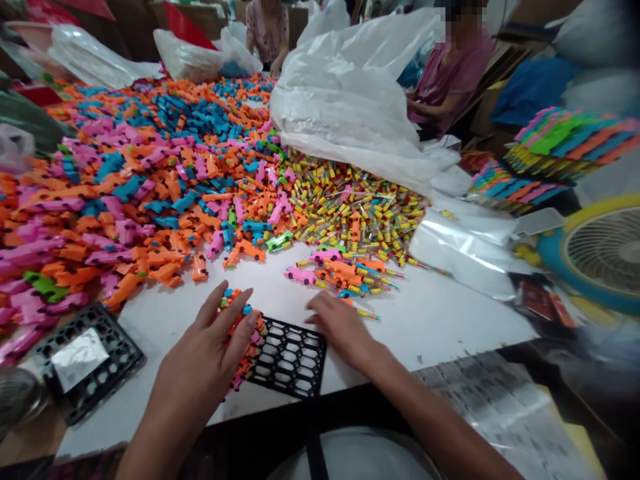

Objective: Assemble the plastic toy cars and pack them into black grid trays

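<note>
A black honeycomb tray [295, 357] lies on the white table sheet in front of me, its left part filled with small colourful toys [246, 367]. Over those toys rests my left hand [220, 340], fingers spread, thumb along their edge. My right hand [343, 327] is at the tray's right back corner, its fingers bent and slightly blurred; whether anything is between them is hidden. Just beyond it lies a small group of toy cars on yellow-capped sticks [345, 270], in pink, orange and blue.
A large heap of toy cars [165, 187] covers the left and back. Yellow-capped sticks [350, 207] pile up behind the small group. Another black tray [115, 360] sits left, a fan [605, 253] right. Two people [450, 80] [267, 33] are across the table.
</note>
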Demonstrator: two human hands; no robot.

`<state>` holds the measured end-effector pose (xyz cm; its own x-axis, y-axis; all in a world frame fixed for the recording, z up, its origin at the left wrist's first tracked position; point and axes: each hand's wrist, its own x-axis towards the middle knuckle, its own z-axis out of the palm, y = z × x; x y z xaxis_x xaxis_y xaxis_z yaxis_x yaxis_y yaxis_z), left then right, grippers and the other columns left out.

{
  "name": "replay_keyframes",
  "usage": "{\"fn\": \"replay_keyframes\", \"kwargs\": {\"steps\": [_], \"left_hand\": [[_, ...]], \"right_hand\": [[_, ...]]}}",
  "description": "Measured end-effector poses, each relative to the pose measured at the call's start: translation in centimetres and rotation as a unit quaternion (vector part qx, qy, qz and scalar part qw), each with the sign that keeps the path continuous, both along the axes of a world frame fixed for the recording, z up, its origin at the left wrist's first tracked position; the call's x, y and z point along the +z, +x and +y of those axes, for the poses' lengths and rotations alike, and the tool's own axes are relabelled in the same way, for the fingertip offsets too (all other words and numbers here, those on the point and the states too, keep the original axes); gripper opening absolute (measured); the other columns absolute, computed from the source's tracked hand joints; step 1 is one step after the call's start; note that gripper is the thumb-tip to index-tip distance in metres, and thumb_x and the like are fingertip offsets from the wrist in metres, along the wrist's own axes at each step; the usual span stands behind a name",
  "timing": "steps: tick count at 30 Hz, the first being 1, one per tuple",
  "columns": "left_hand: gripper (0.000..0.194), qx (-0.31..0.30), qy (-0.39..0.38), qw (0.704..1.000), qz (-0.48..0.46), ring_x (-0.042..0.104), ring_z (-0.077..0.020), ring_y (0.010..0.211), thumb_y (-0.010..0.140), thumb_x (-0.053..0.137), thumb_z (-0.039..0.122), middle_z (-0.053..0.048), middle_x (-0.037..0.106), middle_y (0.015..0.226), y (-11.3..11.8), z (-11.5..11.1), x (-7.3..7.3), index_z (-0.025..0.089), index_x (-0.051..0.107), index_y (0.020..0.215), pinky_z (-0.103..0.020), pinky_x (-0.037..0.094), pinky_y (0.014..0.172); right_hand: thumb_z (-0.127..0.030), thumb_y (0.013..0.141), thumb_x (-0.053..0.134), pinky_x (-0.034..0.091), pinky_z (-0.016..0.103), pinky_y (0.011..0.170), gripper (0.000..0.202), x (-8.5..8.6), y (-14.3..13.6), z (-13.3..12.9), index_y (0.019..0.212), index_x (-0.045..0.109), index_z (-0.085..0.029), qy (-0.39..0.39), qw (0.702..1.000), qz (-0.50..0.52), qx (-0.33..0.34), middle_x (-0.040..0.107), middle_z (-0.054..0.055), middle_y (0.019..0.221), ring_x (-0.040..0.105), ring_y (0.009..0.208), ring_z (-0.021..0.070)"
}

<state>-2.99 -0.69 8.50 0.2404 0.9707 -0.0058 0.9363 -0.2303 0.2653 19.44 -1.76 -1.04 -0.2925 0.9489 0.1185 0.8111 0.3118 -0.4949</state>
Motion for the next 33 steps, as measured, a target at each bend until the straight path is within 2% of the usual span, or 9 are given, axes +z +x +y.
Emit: {"fn": "replay_keyframes", "kwargs": {"steps": [3, 6, 9, 12, 15, 20, 26, 30, 33], "left_hand": [[0.053, 0.035, -0.057, 0.998, -0.001, 0.056, -0.0286, 0.122, 0.094, 0.027, 0.054, -0.003, 0.031, 0.156, 0.3, -0.1, 0.3, 0.038, 0.038, 0.143, -0.039, 0.055, 0.088], [0.052, 0.034, -0.072, 0.997, -0.019, 0.054, -0.0289, 0.124, 0.094, 0.027, 0.054, -0.003, 0.031, 0.156, 0.5, -0.1, 0.6, 0.039, 0.040, 0.141, -0.043, 0.049, 0.097], [0.051, 0.032, -0.072, 0.997, -0.024, 0.054, -0.0290, 0.124, 0.094, 0.027, 0.054, -0.003, 0.030, 0.156, 0.5, -0.1, 0.6, 0.038, 0.044, 0.139, -0.044, 0.048, 0.100], [0.052, 0.029, -0.076, 0.996, -0.025, 0.053, -0.0278, 0.125, 0.094, 0.026, 0.054, -0.002, 0.028, 0.157, 0.5, -0.1, 0.6, 0.038, 0.043, 0.140, -0.042, 0.048, 0.099], [0.050, 0.033, -0.080, 0.996, -0.018, 0.052, -0.0270, 0.127, 0.095, 0.024, 0.053, -0.002, 0.028, 0.157, 0.6, -0.1, 0.6, 0.040, 0.041, 0.141, -0.040, 0.050, 0.096], [0.050, 0.024, -0.069, 0.997, -0.010, 0.049, -0.0284, 0.129, 0.096, 0.023, 0.050, -0.003, 0.028, 0.157, 0.6, -0.2, 0.6, 0.042, 0.032, 0.144, -0.041, 0.052, 0.092], [0.050, 0.002, -0.063, 0.998, -0.012, 0.045, -0.0317, 0.132, 0.095, 0.024, 0.050, -0.009, 0.025, 0.157, 0.2, -0.2, 0.2, 0.040, 0.035, 0.144, -0.046, 0.049, 0.096], [0.048, 0.019, -0.050, 0.998, -0.021, 0.049, -0.0296, 0.130, 0.096, 0.024, 0.050, -0.007, 0.030, 0.154, 0.4, -0.3, 0.1, 0.041, 0.043, 0.139, -0.043, 0.050, 0.096], [0.048, 0.038, -0.056, 0.998, -0.019, 0.050, -0.0302, 0.128, 0.096, 0.023, 0.050, -0.006, 0.030, 0.155, 0.9, -0.2, 0.4, 0.040, 0.045, 0.138, -0.045, 0.049, 0.096]], "right_hand": [[-0.022, 0.083, 0.067, 0.045, 0.031, 0.067, 0.016, 0.4, 4.2, -2.4, 0.094, 0.058, -0.015, -0.072, 0.971, -0.145, -0.174, 0.061, 0.013, 0.100, 0.062, 0.084, 0.0243], [-0.021, 0.086, 0.062, 0.044, 0.031, 0.065, 0.007, 0.4, 5.5, -2.3, 0.088, 0.057, -0.016, -0.120, 0.971, -0.140, -0.154, 0.062, 0.012, 0.097, 0.062, 0.081, 0.0232], [-0.022, 0.091, 0.054, 0.046, 0.028, 0.068, 0.008, -0.2, 2.9, -0.2, 0.085, 0.054, -0.018, -0.116, 0.987, 0.070, -0.082, 0.062, 0.006, 0.087, 0.062, 0.078, 0.0188], [-0.022, 0.092, 0.051, 0.049, 0.026, 0.065, 0.006, -1.3, -1.7, 2.2, 0.086, 0.050, -0.020, -0.188, 0.924, 0.334, -0.009, 0.061, -0.001, 0.075, 0.063, 0.068, 0.0145], [-0.019, 0.090, 0.049, 0.051, 0.026, 0.065, 0.003, -2.3, -4.9, 3.5, 0.087, 0.050, -0.020, -0.226, 0.870, 0.437, 0.040, 0.059, -0.003, 0.072, 0.061, 0.065, 0.0136], [-0.013, 0.089, 0.047, 0.048, 0.027, 0.080, 0.014, -2.7, -5.6, 3.3, 0.097, 0.056, -0.019, -0.058, 0.947, 0.292, 0.119, 0.060, 0.003, 0.094, 0.057, 0.087, 0.0151], [-0.009, 0.088, 0.052, 0.047, 0.025, 0.080, 0.017, -1.9, -4.9, 3.5, 0.102, 0.057, -0.019, -0.027, 0.965, 0.197, 0.172, 0.062, 0.003, 0.097, 0.058, 0.089, 0.0147], [-0.017, 0.089, 0.059, 0.047, 0.034, 0.083, 0.021, -1.5, -2.2, 3.4, 0.110, 0.056, -0.015, 0.013, 0.999, 0.043, -0.024, 0.060, 0.013, 0.108, 0.059, 0.097, 0.0227], [-0.019, 0.088, 0.060, 0.047, 0.038, 0.079, 0.024, -1.6, -0.5, 4.0, 0.110, 0.055, -0.011, 0.012, 0.983, -0.082, -0.163, 0.059, 0.020, 0.110, 0.060, 0.094, 0.0275]]}}
